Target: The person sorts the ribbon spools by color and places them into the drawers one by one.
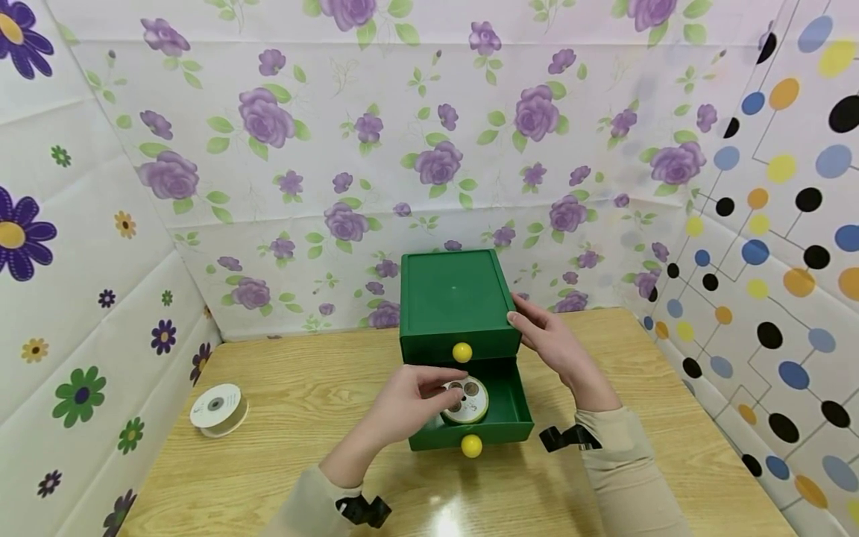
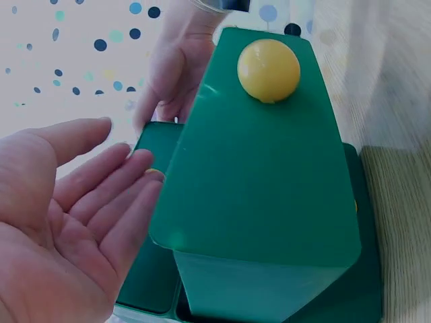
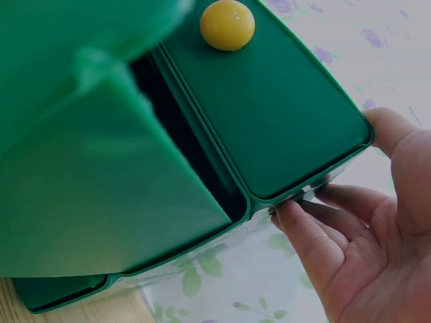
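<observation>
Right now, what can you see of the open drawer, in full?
The open drawer is a green box, apparently smooth plastic, with a round yellow knob on its front. It is pulled out of the green cabinet, between a closed top drawer and a bottom drawer. A white reel is inside, and the left hand reaches over it; whether the hand touches the drawer is unclear.

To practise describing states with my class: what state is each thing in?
top drawer: shut
middle drawer: pulled open
bottom drawer: looks shut
printed disc: inside the middle drawer
white spool: lying flat on the table
left hand: fingers loosely extended over the printed disc
right hand: touching the green cabinet
</observation>
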A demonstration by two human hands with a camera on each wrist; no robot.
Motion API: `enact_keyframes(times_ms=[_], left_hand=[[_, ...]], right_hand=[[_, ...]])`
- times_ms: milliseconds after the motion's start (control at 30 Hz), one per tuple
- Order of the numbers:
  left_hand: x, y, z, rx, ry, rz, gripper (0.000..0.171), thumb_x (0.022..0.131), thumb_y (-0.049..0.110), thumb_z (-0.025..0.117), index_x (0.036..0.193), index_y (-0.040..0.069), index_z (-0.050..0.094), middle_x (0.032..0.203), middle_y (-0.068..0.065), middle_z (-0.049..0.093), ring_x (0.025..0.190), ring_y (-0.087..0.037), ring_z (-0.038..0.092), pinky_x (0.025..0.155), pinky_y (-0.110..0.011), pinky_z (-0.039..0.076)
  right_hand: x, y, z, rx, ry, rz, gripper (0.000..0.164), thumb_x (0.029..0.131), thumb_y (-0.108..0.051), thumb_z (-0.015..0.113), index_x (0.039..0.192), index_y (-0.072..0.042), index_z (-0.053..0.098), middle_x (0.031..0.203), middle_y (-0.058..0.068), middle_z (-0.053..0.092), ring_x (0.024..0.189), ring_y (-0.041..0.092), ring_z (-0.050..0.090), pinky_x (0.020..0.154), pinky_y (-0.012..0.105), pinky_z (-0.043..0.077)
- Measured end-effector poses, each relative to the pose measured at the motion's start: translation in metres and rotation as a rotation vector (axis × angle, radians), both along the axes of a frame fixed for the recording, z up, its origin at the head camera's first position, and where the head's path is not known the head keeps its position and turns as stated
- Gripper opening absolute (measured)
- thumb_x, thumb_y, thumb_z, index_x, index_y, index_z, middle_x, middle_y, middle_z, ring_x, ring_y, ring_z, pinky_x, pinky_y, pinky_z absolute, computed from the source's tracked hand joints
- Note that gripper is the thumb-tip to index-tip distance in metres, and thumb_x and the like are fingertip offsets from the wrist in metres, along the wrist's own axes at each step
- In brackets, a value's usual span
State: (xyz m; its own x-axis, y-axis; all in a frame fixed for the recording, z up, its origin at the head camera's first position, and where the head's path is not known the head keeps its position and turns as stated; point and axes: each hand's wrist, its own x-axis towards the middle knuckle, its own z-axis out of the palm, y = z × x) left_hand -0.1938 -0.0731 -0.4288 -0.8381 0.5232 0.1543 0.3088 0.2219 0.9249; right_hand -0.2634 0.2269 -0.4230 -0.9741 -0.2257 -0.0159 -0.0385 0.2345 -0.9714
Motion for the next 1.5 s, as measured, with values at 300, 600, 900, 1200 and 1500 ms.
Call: enact_keyframes(times_ms=[300,600,900,1200,1500], left_hand=[[0.014,-0.007,0.002,0.080,-0.132,-0.053,0.029,0.106,0.024,0.072,0.131,0.010,0.078,0.131,-0.008,0.075,0.118,-0.028,0.073,0.092,-0.031,0.061],[0.029,-0.008,-0.009,0.069,-0.182,-0.116,0.030,0.105,0.021,0.073,0.130,0.006,0.078,0.130,-0.011,0.075,0.114,-0.017,0.074,0.093,-0.028,0.060],[0.043,-0.013,-0.019,0.093,-0.186,-0.231,0.028,0.103,0.014,0.075,0.127,0.001,0.078,0.121,-0.018,0.077,0.112,-0.024,0.076,0.093,-0.029,0.061],[0.051,-0.011,-0.035,0.049,-0.143,-0.264,0.026,0.102,0.018,0.077,0.125,0.008,0.080,0.125,-0.002,0.078,0.115,-0.012,0.073,0.096,-0.026,0.058],[0.055,-0.008,-0.050,0.010,-0.180,-0.273,0.022,0.101,0.017,0.079,0.122,0.010,0.082,0.115,0.004,0.080,0.110,-0.010,0.074,0.092,-0.022,0.058]], right_hand=[[0.001,0.000,0.000,-0.008,-0.002,0.001,0.075,0.108,-0.054,0.060,0.171,-0.025,0.030,0.177,0.009,0.023,0.160,0.036,0.026,0.124,0.057,0.033],[0.000,0.000,-0.001,-0.013,0.004,0.011,0.074,0.109,-0.053,0.059,0.171,-0.025,0.029,0.177,0.010,0.021,0.161,0.036,0.025,0.124,0.058,0.032],[-0.001,-0.001,-0.002,-0.004,0.002,0.004,0.075,0.108,-0.055,0.059,0.171,-0.027,0.030,0.177,0.008,0.022,0.161,0.035,0.025,0.124,0.057,0.033],[-0.001,0.000,-0.002,-0.007,0.005,0.001,0.074,0.108,-0.055,0.059,0.171,-0.027,0.030,0.177,0.008,0.022,0.161,0.035,0.025,0.124,0.057,0.033],[0.000,-0.001,-0.001,0.004,0.008,-0.003,0.075,0.108,-0.055,0.060,0.171,-0.027,0.030,0.177,0.009,0.022,0.160,0.036,0.026,0.123,0.058,0.034]])
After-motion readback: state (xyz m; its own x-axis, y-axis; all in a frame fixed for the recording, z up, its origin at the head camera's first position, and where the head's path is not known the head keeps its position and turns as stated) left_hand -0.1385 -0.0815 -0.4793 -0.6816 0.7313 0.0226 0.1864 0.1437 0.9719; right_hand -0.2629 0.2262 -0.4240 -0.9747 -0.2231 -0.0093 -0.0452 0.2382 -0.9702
